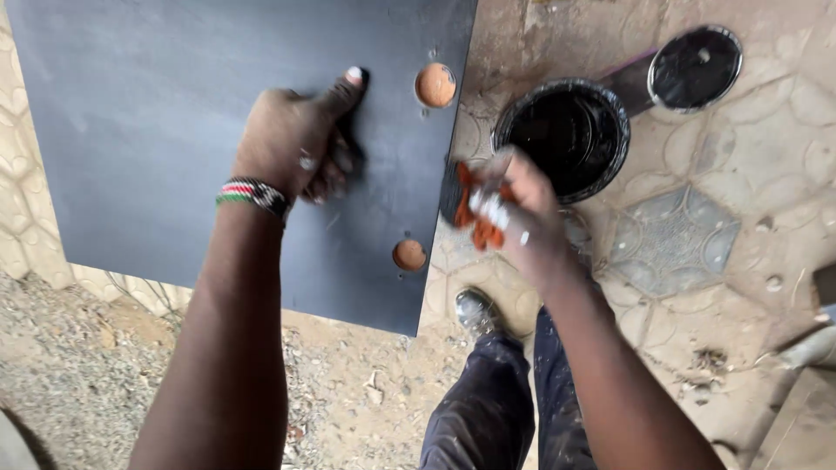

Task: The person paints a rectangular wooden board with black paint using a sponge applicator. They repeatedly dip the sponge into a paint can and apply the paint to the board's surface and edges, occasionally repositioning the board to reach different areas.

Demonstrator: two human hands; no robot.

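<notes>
From the head camera I look down on a dark painted board [200, 130] that fills the upper left and runs out of view at the top and left edges, so I cannot see its full extent. Two round holes [434, 84] near its right edge show an orange-brown ground through them. My left hand [296, 144] lies on the board, thumb stretched up toward the upper hole, fingers curled under; something dark sits beneath them, but the hand covers most of it and I cannot tell what it is or whether the fingers grip it. A striped beaded band [253, 195] circles that wrist.

My right hand [514, 213] is blurred, just off the board's right edge. It is closed around an orange cloth [477, 218] with a pale patch in it; the blur hides the folds and the fingertips.

Behind that hand stands an open tin [566, 130] of black paint on the patterned floor [723, 174], its near rim partly hidden by the knuckles. Its lid [695, 66] lies just beyond, inner side up, black too.

Below, paint-flecked trouser legs [496, 409] and one shoe [475, 312] show; the other foot is hidden. Gravel [78, 365] lies at lower left. A pale object at the right edge is cut off.
</notes>
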